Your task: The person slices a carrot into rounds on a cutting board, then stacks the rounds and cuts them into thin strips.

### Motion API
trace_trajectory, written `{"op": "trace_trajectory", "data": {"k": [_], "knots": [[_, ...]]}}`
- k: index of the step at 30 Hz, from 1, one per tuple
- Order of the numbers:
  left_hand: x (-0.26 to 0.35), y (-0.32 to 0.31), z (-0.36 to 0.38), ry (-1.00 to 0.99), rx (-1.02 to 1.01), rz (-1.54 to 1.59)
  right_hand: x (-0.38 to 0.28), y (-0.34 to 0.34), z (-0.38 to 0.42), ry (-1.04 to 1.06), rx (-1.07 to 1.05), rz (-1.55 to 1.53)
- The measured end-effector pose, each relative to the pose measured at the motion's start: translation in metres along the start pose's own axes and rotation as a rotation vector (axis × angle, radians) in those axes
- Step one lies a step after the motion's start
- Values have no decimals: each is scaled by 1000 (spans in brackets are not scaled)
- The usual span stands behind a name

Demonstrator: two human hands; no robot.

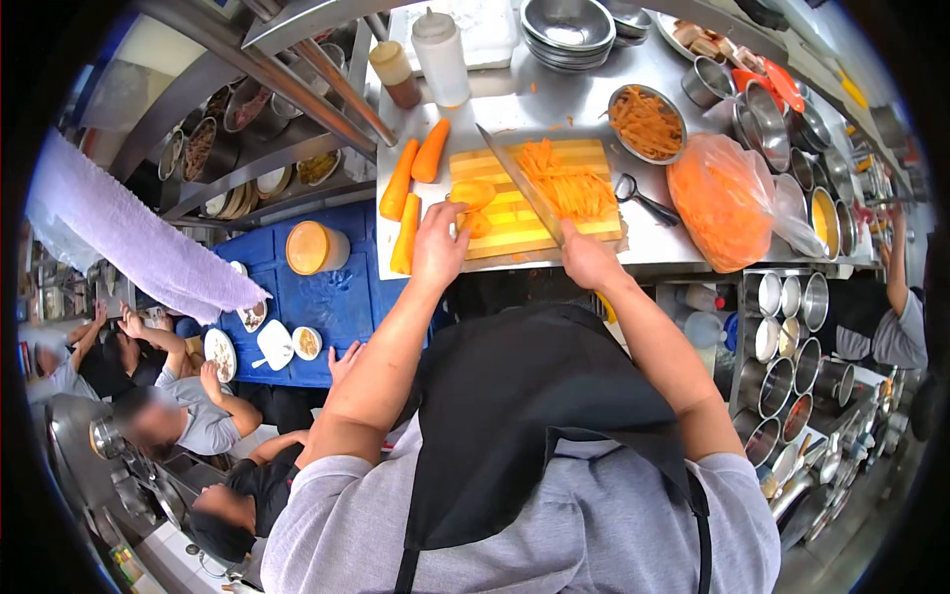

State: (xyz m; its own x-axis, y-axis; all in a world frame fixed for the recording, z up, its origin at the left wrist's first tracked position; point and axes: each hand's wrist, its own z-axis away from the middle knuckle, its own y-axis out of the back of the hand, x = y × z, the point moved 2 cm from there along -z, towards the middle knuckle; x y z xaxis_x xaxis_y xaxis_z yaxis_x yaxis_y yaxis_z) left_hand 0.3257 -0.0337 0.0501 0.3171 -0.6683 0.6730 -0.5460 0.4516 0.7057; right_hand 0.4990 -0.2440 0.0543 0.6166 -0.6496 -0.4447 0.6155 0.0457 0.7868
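My right hand [591,259] is closed around the handle of a long kitchen knife [522,186], its blade slanting up and left across a striped wooden cutting board [515,240]. To the right of the blade lies a pile of carrot strips [566,188]. My left hand [440,241] is at the board's left edge, fingers curled onto flat carrot slices [477,195]. Three peeled carrots lie left of the board: one carrot [430,151] at the back, a second carrot [398,180], and a third carrot [405,234] beside my left hand.
A peeler [648,201] lies right of the board, near a bowl of carrot strips [646,123] and a plastic bag of shredded carrot [720,198]. Squeeze bottles [440,59] and stacked metal bowls [566,35] stand behind. People sit at a blue table [346,307] on the left.
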Motion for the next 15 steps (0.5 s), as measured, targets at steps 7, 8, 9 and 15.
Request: {"op": "trace_trajectory", "data": {"k": [7,8,9,15], "knots": [[26,-31,-9,97,-139,151,5,19,8,-41,111,-10],[27,-43,-10,132,-172,166,4,21,13,-33,117,-18],[28,-55,-13,154,-213,126,5,22,18,-29,124,-17],[58,-93,-27,178,-276,236,19,26,35,-79,267,-101]]}}
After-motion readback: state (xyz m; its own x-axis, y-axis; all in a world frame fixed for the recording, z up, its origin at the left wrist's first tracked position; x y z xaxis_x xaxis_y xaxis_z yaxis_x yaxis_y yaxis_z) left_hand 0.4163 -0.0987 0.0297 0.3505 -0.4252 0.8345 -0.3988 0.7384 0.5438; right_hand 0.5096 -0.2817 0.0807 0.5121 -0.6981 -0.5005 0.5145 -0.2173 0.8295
